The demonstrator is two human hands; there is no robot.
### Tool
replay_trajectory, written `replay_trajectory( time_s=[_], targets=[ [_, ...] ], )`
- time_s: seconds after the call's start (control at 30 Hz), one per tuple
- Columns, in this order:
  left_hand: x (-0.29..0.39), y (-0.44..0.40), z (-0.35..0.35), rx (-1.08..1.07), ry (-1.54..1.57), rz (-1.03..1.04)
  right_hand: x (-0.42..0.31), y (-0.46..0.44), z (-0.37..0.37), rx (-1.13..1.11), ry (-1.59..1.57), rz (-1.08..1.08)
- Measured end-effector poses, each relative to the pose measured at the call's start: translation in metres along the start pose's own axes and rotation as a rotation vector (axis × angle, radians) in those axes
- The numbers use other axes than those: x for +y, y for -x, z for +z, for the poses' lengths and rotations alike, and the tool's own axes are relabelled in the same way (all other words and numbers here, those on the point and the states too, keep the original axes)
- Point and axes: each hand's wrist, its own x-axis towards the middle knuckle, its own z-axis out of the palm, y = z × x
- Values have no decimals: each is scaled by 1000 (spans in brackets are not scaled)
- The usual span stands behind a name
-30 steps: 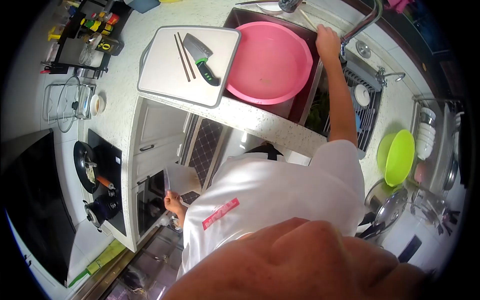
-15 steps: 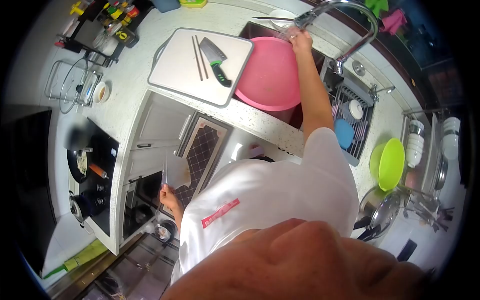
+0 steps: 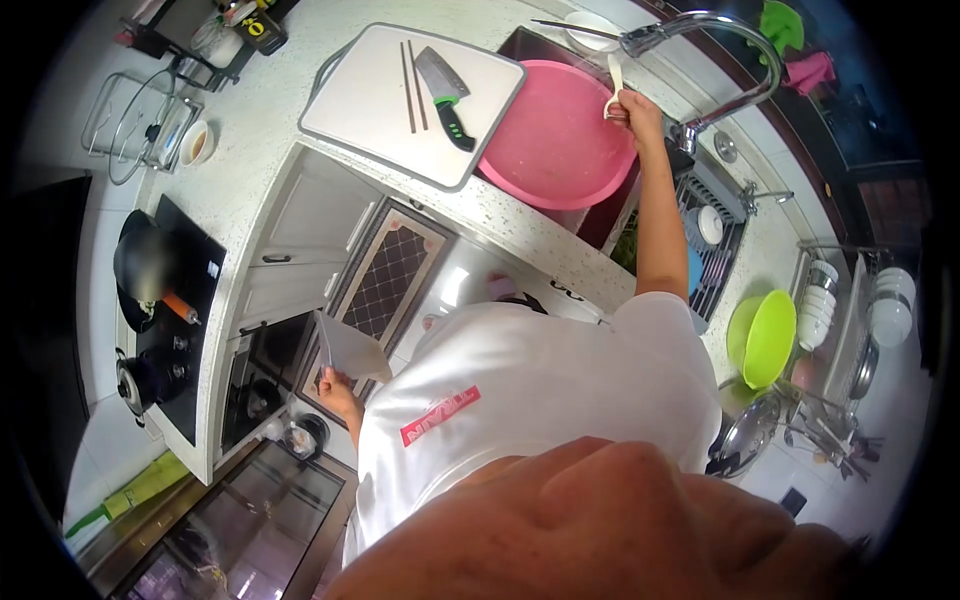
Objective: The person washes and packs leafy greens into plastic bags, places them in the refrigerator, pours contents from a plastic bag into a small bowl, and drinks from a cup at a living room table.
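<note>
- Right hand [image 3: 640,112]: fingers closed on a white spoon [image 3: 615,75], over the far-right part of the pink basin [image 3: 545,150]; basin sits in the sink [image 3: 518,44]; which end of the spoon is gripped, I can't tell.
- Spoon risk: small grip, probably slick if wet; loosened fingers would drop it into the basin or behind its rim.
- Left hand [image 3: 338,390]: pinching a pale, thin-walled container [image 3: 355,352] by one side, held low, out over the floor mat [image 3: 385,285]; contents can't be made out.
- Container risk: one-sided grip and no support visible beneath; if attention stays at the sink, it could tip, and anything in it would land on the floor.
- Faucet [image 3: 735,30]: spout arches over near the right hand; a quick lift of spoon or wrist could knock it; whether water runs, can't tell.
- Cutting board [image 3: 350,110]: right edge right beside the basin, near corner at the counter's front edge; a bump from the body or basin could shift it.
- Knife [image 3: 440,75] lies loose on it, handle toward the basin side, chopsticks [image 3: 413,90] alongside; a shifted board could send either sliding; the knife is the worse one.
</note>
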Motion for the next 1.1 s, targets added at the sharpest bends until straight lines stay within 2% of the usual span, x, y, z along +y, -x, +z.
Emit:
replay_trajectory(
  time_s=[0.1, 0.2, 0.3, 0.33, 0.4, 0.43, 0.47, 0.5, 0.57, 0.6, 0.67, 0.77, 0.8, 0.87, 0.9, 1.0, 1.03, 1.1],
  targets=[
    [-8, -11, -2, -65, 11, 5, -1, 11, -13, 19, 49, -59],
    [-5, -16, 1, -83, -4, 24, 18, 31, -39, 358, 506, -121],
    [-7, -23, 3, -43, -23, 32, 62, 29, -80, 503, 198, -76],
    [-8, -25, -2, -7, -27, 30, 64, 30, -85, 578, 216, -73],
    [-16, -37, -14, -35, -80, 42, 76, -2, -119, 454, 24, -144],
    [-25, -48, -25, -40, -192, 122, 43, 5, -107, 468, -52, 21],
    [-31, -53, -28, -4, -38, 128, 43, -14, -113, 443, -146, -9],
    [-37, -62, -38, 0, -90, 178, 43, -33, -111, 449, -260, -48],
    [-31, -65, -48, 57, -154, 199, 26, -30, -85, 360, -130, -84],
    [-26, -65, -50, 115, -131, 196, 19, -21, -65, 357, 39, -110],
    [-21, -66, -64, 96, -54, 167, 3, 16, 0, 170, -122, -30],
    [-36, -74, -97, 150, 6, 164, 24, 37, 55, -201, -42, 17],
    [-40, -70, -108, 168, 5, 155, 33, 46, 74, -256, 8, 46],
    [-39, -61, -125, 224, 89, 21, 24, 55, 113, -181, 1151, 167],
    [-53, -63, -140, 247, 57, 79, 26, 47, 116, -146, 953, 88],
    [-63, -56, -165, 339, 111, -39, 0, 34, 150, -140, 417, -119],
    [-60, -55, -169, 364, 116, -64, -38, 60, 181, -183, 269, -160],
    [-64, -60, -176, 408, 103, -104, -69, 67, 224, -200, 221, -164]
  ],
)
